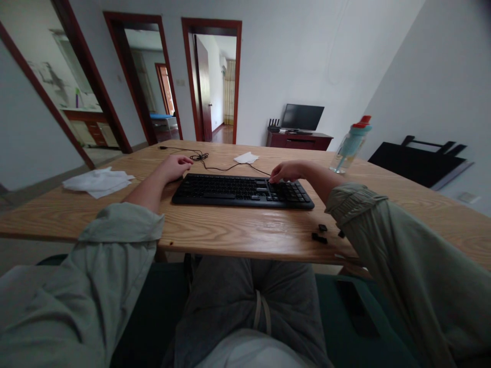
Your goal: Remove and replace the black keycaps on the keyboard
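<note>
A black keyboard lies flat on the wooden table in front of me. Grey patches show among its keys toward the right. My right hand is over its upper right part, fingers pinched together and pointing down at the keys; whatever is between the fingertips is too small to make out. Beside the keyboard's upper left corner, my left hand rests on the table, fingers loosely extended with nothing visible in them. Small black pieces like keycaps lie near the front edge, close to my right sleeve.
The keyboard's cable lies coiled behind it. White tissues lie at the left, and another tissue at the back. A water bottle with a red lid stands beyond my right forearm. A dark phone-like slab lies on the seat.
</note>
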The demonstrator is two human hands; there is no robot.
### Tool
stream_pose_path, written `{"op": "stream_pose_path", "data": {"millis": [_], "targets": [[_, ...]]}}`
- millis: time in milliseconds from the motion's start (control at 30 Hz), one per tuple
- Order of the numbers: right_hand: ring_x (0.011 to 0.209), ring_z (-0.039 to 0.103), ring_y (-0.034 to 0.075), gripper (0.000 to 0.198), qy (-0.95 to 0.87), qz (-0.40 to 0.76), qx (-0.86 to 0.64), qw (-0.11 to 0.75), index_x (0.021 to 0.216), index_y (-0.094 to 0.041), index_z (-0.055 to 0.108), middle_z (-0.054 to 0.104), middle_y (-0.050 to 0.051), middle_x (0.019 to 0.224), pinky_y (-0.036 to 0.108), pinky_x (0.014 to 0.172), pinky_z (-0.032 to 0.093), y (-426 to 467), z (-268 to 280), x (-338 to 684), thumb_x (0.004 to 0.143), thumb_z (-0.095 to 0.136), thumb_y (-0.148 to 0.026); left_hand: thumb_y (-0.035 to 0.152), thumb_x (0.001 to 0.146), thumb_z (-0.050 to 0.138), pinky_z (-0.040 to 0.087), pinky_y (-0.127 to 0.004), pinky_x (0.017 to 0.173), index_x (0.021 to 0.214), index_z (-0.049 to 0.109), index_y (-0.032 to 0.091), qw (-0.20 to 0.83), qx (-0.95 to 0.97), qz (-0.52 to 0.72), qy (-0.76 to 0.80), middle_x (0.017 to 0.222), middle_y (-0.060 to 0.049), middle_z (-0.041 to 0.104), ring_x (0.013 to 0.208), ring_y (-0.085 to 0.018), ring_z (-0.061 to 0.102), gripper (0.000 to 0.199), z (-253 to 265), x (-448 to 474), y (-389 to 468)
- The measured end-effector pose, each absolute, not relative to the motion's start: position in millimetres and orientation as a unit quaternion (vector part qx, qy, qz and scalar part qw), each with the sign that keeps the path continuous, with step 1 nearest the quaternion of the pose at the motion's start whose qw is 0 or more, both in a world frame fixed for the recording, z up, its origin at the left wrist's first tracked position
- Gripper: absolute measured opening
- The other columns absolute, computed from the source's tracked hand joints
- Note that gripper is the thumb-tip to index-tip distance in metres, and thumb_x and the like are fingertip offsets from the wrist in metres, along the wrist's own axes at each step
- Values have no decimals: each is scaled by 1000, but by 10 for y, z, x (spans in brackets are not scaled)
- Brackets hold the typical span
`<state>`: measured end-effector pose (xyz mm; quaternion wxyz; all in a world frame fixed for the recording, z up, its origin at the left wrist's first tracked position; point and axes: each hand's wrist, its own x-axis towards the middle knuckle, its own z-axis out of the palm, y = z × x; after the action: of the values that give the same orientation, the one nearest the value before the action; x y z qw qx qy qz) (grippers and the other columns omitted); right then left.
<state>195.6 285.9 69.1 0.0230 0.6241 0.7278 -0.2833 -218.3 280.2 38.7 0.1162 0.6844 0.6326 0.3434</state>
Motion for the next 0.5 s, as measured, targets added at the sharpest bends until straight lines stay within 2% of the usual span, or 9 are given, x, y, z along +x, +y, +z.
{"op": "stream_pose_path", "data": {"millis": [267,400,500], "targets": [[62,46,9,40,699,-325,628,106,93,-19,66,64,2,92,21,52,33,3052,730,1980,76,79,-52,35,70,67,48,-31,70,96,77,17,125,678,346,637,86,-7,73,72,-21,61,33,412,-2135,2760],[65,49,11,51,690,-316,635,145,95,-18,67,62,3,87,22,53,32,3151,732,1967,71,80,-61,34,72,65,48,-32,71,97,77,16,115,683,338,637,85,-7,73,75,-22,62,33,424,-2116,2751],[70,51,13,54,690,-274,648,172,94,-18,67,61,3,86,23,58,37,3198,754,1940,71,78,-66,34,72,62,49,-30,71,101,76,17,108,692,326,635,86,-6,73,75,-21,62,36,434,-2102,2735]]}}
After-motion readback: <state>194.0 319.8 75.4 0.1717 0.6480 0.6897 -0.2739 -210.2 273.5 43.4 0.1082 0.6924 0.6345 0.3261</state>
